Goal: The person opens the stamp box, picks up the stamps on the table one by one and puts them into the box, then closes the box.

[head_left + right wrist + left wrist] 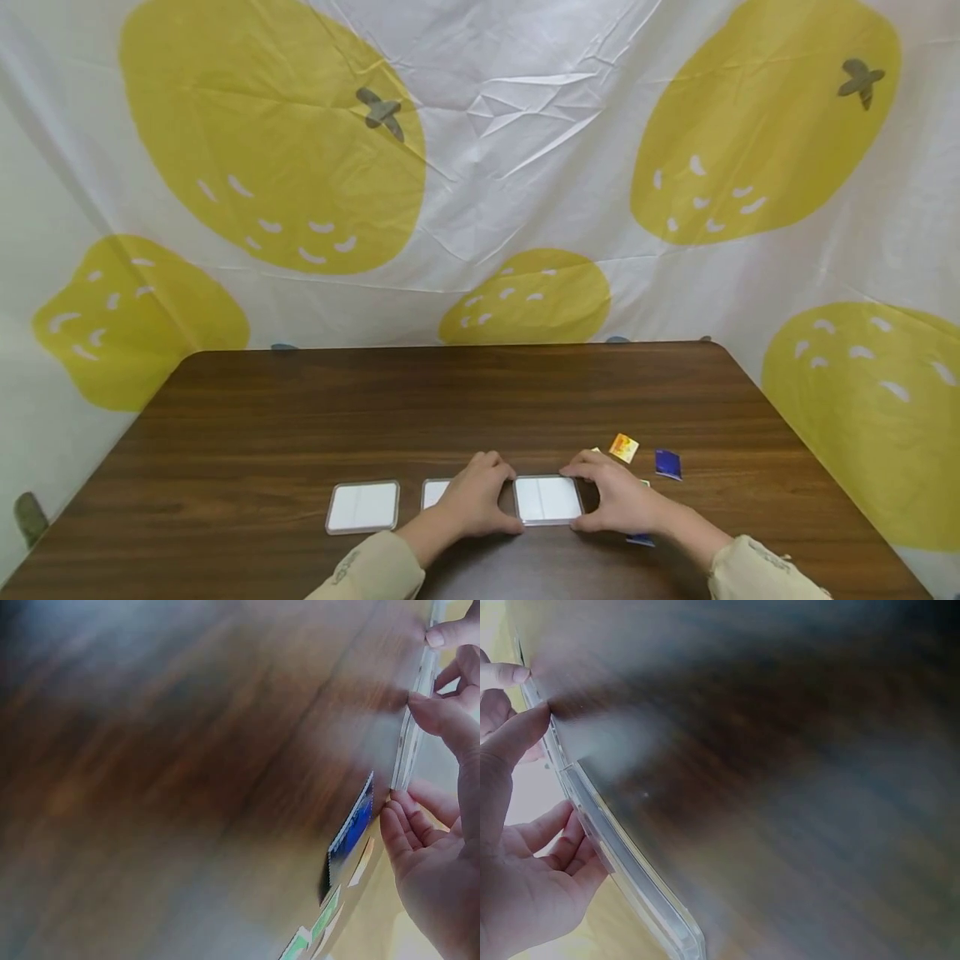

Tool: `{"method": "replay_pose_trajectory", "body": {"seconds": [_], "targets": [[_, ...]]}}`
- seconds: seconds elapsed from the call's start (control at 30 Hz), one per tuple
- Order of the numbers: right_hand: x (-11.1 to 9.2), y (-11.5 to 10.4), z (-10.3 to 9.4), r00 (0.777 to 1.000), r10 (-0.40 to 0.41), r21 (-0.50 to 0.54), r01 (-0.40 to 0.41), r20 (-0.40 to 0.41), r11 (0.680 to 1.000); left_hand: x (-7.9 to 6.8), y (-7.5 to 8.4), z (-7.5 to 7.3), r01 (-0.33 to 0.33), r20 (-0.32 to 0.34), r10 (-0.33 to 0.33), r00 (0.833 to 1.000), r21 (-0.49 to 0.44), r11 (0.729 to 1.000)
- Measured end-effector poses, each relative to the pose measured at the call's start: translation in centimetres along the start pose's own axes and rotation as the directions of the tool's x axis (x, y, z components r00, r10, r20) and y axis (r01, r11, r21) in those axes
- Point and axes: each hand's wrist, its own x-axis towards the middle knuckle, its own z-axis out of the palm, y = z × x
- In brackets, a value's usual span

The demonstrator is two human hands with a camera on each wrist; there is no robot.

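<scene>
One white, rectangular, clear-rimmed plastic case (551, 500) we list between left hand (477, 498) and right hand (621, 498), long axis sideways, thumbs and fingers gripping its opposite ends.

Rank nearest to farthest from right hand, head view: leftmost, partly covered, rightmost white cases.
1. Rightmost white case: touching the right hand.
2. Partly covered white case: mid-row, behind the left hand.
3. Leftmost white case: row's left end.
</scene>
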Motion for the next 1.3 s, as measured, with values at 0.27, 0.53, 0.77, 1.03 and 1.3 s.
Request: {"method": "replay_pose_trajectory", "body": {"seconds": [0.27,0.53,0.77,1.03,1.3], "targets": [[0.40,0.01,0.06,0.999,-0.030,-0.043,0.029,-0.015,0.999,-0.02,0.00,-0.05,-0.003,-0.004,0.003,1.000,-0.004,1.000],[0.43,0.11,0.05,0.999,-0.044,-0.035,0.043,-0.022,0.998,-0.07,0.01,-0.09,0.007,0.004,-0.007,1.000,-0.001,1.000],[0.39,0.22,-0.11,1.000,-0.011,0.024,0.011,0.003,1.000,-0.03,-0.03,0.00,0.009,-0.003,-0.009,1.000,-0.004,1.000],[0.40,0.34,-0.17,1.000,-0.020,0.054,0.020,-0.001,0.998,-0.05,-0.10,0.00,-0.001,-0.013,0.001,1.000,0.002,1.000],[0.44,0.49,-0.84,1.000,0.013,0.103,-0.016,0.029,0.995,0.02,0.05,-0.05,-0.001,-0.005,0.001,1.000,0.012,1.000]]}}
